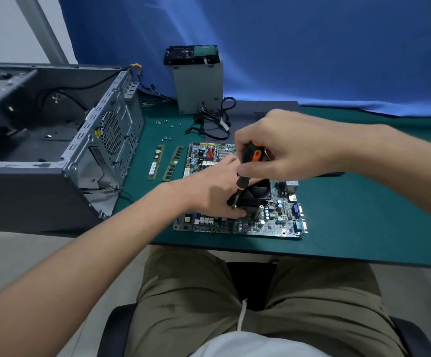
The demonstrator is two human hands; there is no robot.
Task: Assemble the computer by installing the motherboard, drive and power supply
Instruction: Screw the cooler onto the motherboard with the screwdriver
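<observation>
The green motherboard (268,222) lies flat on the green mat near the table's front edge. A black CPU cooler fan (257,195) sits on it. My left hand (209,189) holds the cooler's left side, fingers curled round its lower edge. My right hand (281,148) grips a black-and-orange screwdriver (248,171) from above, its tip down at the cooler's front-left corner. The open grey computer case (55,140) lies on its side at the left. A grey power supply (197,86) stands upright at the back with a drive (191,54) on top.
Two RAM sticks (165,162) lie between the case and the board. Loose screws (166,130) are scattered behind them. Black cables (214,119) trail from the power supply. A dark panel (266,106) lies at the back. My knees are below the table's edge.
</observation>
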